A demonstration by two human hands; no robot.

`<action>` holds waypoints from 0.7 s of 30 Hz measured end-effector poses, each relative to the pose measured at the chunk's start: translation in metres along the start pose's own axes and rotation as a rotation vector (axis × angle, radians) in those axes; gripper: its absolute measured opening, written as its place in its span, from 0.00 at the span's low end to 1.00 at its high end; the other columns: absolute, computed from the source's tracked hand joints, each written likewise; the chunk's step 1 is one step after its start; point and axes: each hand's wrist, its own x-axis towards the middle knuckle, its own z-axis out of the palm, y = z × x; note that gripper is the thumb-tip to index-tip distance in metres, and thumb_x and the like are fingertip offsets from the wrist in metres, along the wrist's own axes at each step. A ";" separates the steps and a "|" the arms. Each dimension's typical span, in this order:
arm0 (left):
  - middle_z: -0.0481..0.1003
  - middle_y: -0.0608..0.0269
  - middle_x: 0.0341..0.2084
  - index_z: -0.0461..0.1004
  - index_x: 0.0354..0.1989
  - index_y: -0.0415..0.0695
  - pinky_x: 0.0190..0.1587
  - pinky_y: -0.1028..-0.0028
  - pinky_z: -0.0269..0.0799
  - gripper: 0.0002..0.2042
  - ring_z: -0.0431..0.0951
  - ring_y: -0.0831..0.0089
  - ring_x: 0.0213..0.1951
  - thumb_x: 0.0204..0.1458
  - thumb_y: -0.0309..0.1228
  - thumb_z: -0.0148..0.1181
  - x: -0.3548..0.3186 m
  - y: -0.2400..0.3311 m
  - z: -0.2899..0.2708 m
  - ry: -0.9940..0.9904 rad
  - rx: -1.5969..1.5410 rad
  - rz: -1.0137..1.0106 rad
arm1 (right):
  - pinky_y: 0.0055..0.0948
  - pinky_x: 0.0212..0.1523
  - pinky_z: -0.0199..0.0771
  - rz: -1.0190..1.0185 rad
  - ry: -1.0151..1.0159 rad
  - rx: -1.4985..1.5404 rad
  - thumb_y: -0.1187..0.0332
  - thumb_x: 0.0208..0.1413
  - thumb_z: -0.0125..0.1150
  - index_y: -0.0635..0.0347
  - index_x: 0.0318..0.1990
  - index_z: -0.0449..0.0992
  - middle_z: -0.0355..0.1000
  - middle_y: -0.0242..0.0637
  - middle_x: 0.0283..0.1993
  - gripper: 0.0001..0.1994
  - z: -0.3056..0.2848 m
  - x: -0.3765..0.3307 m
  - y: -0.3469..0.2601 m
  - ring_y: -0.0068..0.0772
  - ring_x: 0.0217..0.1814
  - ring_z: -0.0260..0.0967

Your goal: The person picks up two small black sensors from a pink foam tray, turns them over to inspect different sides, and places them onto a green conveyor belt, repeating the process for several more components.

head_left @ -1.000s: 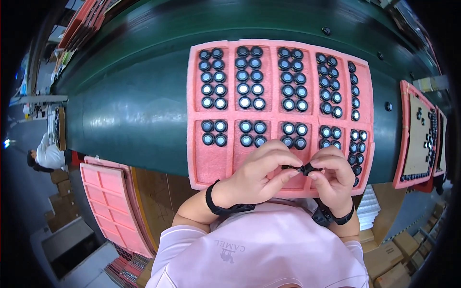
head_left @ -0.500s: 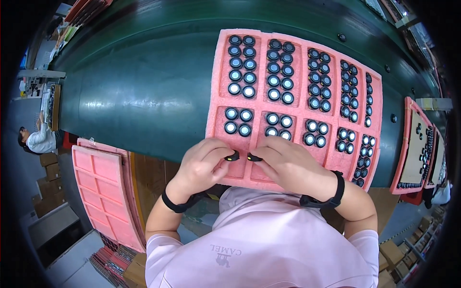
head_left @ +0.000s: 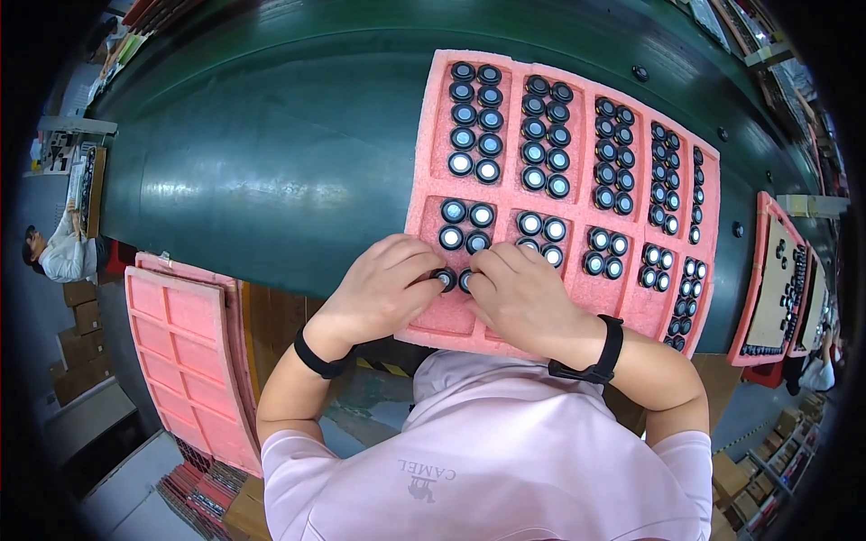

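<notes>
A pink foam tray (head_left: 442, 317) with compartments lies before me, holding rows of small round black parts (head_left: 489, 119) with pale, shiny discs on top. My left hand (head_left: 383, 281) pinches one round black part (head_left: 444, 279) at the near left compartment. Close beside it, my right hand (head_left: 523, 293) has its fingers closed on another round black part (head_left: 465, 280), mostly covered by the fingers. Both parts are at the compartment's floor, just nearer me than the two rows there. Whether they touch the foam I cannot tell.
A green conveyor belt (head_left: 271, 194) runs under the tray, with a few loose black parts (head_left: 640, 72) beyond it. Pink foam trays (head_left: 185, 361) lean at the left. Another filled tray (head_left: 758, 279) stands at the right. A person (head_left: 65, 248) sits far left.
Both hands have moved slightly away from me and set the parts, earlier tilted on edge, face up at the compartment. The tray has shifted a little to the right in view.
</notes>
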 end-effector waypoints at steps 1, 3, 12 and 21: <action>0.75 0.60 0.36 0.75 0.27 0.42 0.45 0.62 0.73 0.08 0.75 0.62 0.41 0.36 0.23 0.66 0.001 -0.001 -0.001 0.004 0.000 0.004 | 0.33 0.42 0.65 0.016 0.037 0.023 0.68 0.41 0.66 0.58 0.32 0.74 0.68 0.35 0.40 0.10 0.001 0.001 0.000 0.36 0.43 0.65; 0.75 0.60 0.37 0.75 0.27 0.42 0.45 0.61 0.73 0.08 0.75 0.62 0.41 0.36 0.24 0.66 0.004 -0.003 -0.002 0.008 0.001 0.009 | 0.34 0.42 0.65 0.031 0.075 0.045 0.68 0.40 0.67 0.57 0.31 0.74 0.68 0.35 0.40 0.10 0.003 0.002 0.001 0.37 0.42 0.65; 0.76 0.59 0.40 0.76 0.27 0.43 0.51 0.60 0.71 0.06 0.75 0.61 0.46 0.39 0.26 0.64 0.012 -0.009 -0.001 -0.040 0.072 0.038 | 0.35 0.42 0.64 0.130 0.122 0.073 0.68 0.36 0.70 0.57 0.31 0.74 0.66 0.34 0.39 0.13 0.007 0.005 0.006 0.37 0.43 0.63; 0.76 0.60 0.43 0.77 0.31 0.43 0.55 0.61 0.69 0.07 0.75 0.62 0.48 0.42 0.28 0.64 0.025 0.010 -0.011 -0.136 0.057 -0.020 | 0.37 0.44 0.66 0.129 0.134 0.226 0.67 0.42 0.69 0.57 0.35 0.75 0.66 0.35 0.39 0.12 -0.023 -0.009 0.009 0.39 0.45 0.64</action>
